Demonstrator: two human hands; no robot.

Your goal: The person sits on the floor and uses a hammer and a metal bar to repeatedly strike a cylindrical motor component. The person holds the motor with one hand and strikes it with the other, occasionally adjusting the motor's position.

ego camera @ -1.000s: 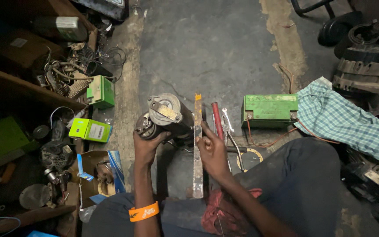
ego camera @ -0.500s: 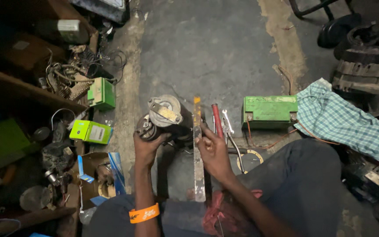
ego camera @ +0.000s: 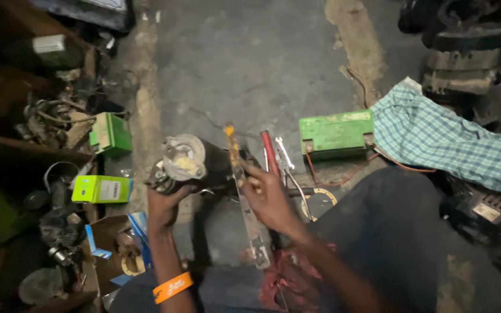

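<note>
A grey, greasy starter motor (ego camera: 189, 162) lies on the concrete floor in front of me. My left hand (ego camera: 163, 200), an orange band on its wrist, grips the motor's near end from below. My right hand (ego camera: 268, 197) rests over a long flat metal bar (ego camera: 244, 203) that runs from the motor toward my lap; its fingers are partly curled against the bar. A red-handled tool (ego camera: 269, 152) and a small spanner (ego camera: 284, 152) lie just beyond my right hand.
A green battery (ego camera: 336, 134) with wires sits to the right, beside a checked cloth (ego camera: 453, 139). Green boxes (ego camera: 110, 133) (ego camera: 101, 188) and heaped parts crowd the left side. Dark engine parts (ego camera: 465, 52) stand at the upper right. My knee (ego camera: 389, 232) fills the lower right.
The camera has shifted slightly, so the scene sits a bit lower and to the left. Both hands stay on the motor and the bar.
</note>
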